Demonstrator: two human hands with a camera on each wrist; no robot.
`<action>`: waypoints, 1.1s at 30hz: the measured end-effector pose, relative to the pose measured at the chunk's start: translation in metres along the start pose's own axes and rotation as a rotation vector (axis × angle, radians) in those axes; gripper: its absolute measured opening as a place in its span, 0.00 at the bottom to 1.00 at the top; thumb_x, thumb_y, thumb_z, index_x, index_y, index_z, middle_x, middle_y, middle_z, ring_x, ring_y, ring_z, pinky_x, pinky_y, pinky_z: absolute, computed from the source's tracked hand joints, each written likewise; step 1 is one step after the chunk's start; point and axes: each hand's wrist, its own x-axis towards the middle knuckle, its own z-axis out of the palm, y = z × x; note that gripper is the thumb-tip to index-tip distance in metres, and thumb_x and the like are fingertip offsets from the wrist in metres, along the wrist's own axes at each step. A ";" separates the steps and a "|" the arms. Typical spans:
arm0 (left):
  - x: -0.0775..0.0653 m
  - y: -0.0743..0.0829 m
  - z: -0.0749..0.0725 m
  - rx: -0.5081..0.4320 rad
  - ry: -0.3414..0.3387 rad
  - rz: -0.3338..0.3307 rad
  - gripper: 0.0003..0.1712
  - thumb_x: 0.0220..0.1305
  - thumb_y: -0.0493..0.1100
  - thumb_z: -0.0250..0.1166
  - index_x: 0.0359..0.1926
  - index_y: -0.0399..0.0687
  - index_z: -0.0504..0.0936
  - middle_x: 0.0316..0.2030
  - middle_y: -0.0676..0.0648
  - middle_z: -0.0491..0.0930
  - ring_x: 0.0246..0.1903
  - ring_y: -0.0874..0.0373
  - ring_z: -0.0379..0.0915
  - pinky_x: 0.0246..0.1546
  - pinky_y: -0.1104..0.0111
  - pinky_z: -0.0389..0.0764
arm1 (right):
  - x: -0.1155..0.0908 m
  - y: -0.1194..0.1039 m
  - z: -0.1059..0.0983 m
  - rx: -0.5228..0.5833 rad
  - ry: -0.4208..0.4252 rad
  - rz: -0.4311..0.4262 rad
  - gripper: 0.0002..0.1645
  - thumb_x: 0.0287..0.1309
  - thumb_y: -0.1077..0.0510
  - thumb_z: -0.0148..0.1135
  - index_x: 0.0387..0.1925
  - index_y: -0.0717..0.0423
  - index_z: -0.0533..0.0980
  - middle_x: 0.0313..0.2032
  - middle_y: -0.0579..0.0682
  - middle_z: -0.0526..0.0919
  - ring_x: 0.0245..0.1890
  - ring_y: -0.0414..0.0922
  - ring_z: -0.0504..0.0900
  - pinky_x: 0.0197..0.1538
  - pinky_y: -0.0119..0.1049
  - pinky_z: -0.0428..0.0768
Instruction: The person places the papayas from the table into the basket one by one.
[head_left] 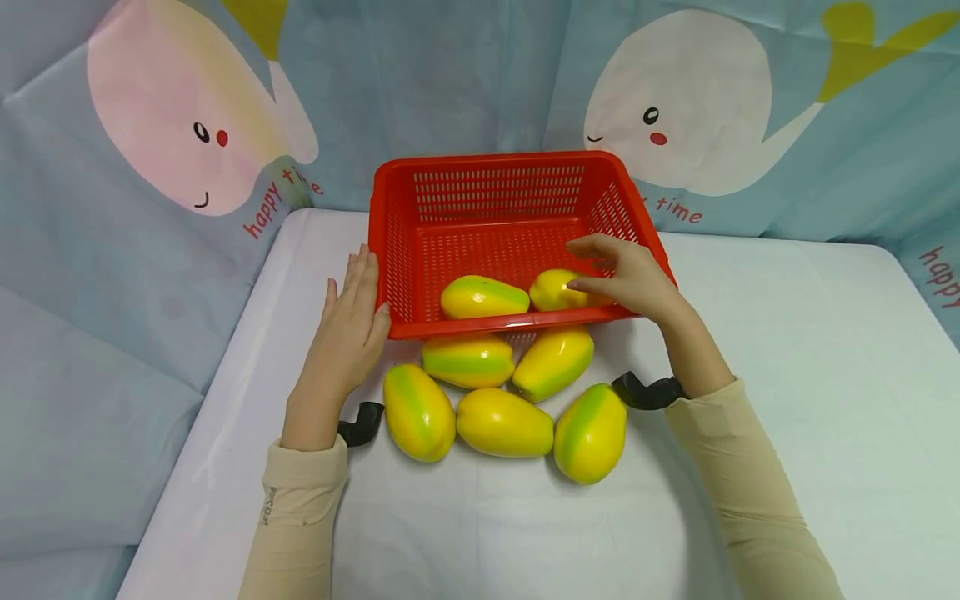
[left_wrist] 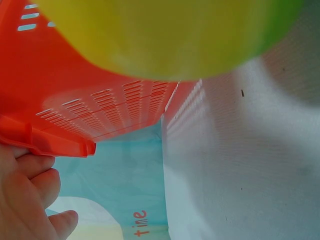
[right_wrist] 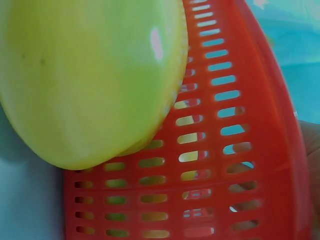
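Observation:
A red plastic basket (head_left: 495, 327) with slotted walls holds a papaya (head_left: 483, 298), yellow with a green band, and another papaya (head_left: 553, 290) to its right. My left hand (head_left: 347, 329) lies along the basket's left side, fingers straight and touching the rim; the left wrist view shows its fingers (left_wrist: 42, 182) beside the red rim. Over the right front of the basket reaches my right hand (head_left: 630, 279), thumb and fingers spread apart, the thumb overlapping the right papaya. In the right wrist view the basket wall (right_wrist: 270, 150) hides most of that hand.
Several more papayas lie on the white-covered table (head_left: 480, 533) in front of the basket, including a middle papaya (head_left: 504, 423), a left papaya (head_left: 420, 414) and a right papaya (head_left: 591, 433). A blue curtain (head_left: 450, 83) with whale prints hangs behind the basket.

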 end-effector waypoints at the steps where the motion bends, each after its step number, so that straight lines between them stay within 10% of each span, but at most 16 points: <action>1: 0.000 0.000 0.000 0.000 0.000 0.001 0.36 0.70 0.45 0.41 0.73 0.37 0.42 0.73 0.43 0.40 0.72 0.51 0.32 0.68 0.48 0.35 | -0.002 -0.001 0.000 0.009 0.007 -0.010 0.30 0.52 0.56 0.69 0.57 0.59 0.73 0.53 0.56 0.78 0.55 0.55 0.73 0.57 0.52 0.71; 15: -0.001 0.000 0.001 0.000 0.003 0.010 0.36 0.70 0.45 0.41 0.73 0.36 0.42 0.73 0.42 0.40 0.72 0.50 0.32 0.68 0.48 0.34 | -0.042 -0.011 -0.007 0.064 0.011 -0.155 0.28 0.52 0.62 0.68 0.56 0.62 0.74 0.53 0.56 0.78 0.53 0.53 0.74 0.56 0.54 0.72; 22: -0.001 0.000 0.001 -0.005 0.001 0.009 0.36 0.70 0.45 0.40 0.73 0.36 0.42 0.73 0.42 0.40 0.72 0.50 0.32 0.68 0.49 0.33 | -0.065 -0.009 -0.005 0.057 0.014 -0.268 0.28 0.49 0.67 0.69 0.55 0.62 0.75 0.52 0.56 0.79 0.52 0.48 0.76 0.55 0.30 0.73; 33: -0.001 0.000 0.000 0.004 0.006 -0.003 0.36 0.70 0.45 0.41 0.73 0.37 0.42 0.73 0.43 0.40 0.72 0.50 0.33 0.68 0.49 0.35 | -0.094 -0.003 -0.002 0.143 -0.078 -0.406 0.34 0.43 0.73 0.70 0.56 0.62 0.74 0.53 0.48 0.78 0.55 0.40 0.74 0.60 0.27 0.67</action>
